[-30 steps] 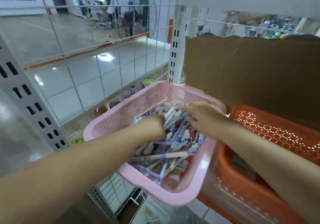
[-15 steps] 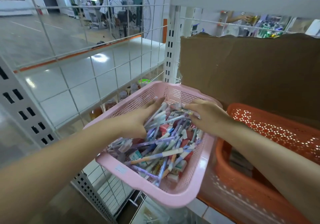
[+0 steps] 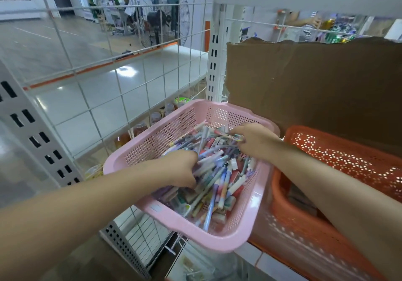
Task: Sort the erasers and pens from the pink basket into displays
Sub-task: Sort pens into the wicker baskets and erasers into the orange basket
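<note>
Nearest me, the pink basket (image 3: 195,235) sits with its front corner past the edge of the shelf (image 3: 250,254), and that is my first worry: if I lean or press down on that side, it could tip and spill everything to the floor. My left hand (image 3: 182,167) is dug into the heap on the near left, knuckles up and fingers buried, so I cannot tell whether it grips anything. A hard rake from there could flick pens (image 3: 219,180) over the low rim. The pens lie crossed in every direction with small erasers (image 3: 236,175) wedged among them. Pulling one out would likely drag its neighbours along, and erasers could slide to the bottom, where I would miss them. Farther in, my right hand (image 3: 254,141) pinches one pen (image 3: 230,136) at the top of the pile, close to the far right rim. A loose pinch there could drop it into the gap beside the orange basket (image 3: 326,237), which stands just beside the pink one. Behind both stands cardboard (image 3: 315,85), and to the left a wire grid (image 3: 104,98) with openings a pen could slip through. I see no display here, so whatever I lift must travel, and a full fist may shed pieces on the way.
</note>
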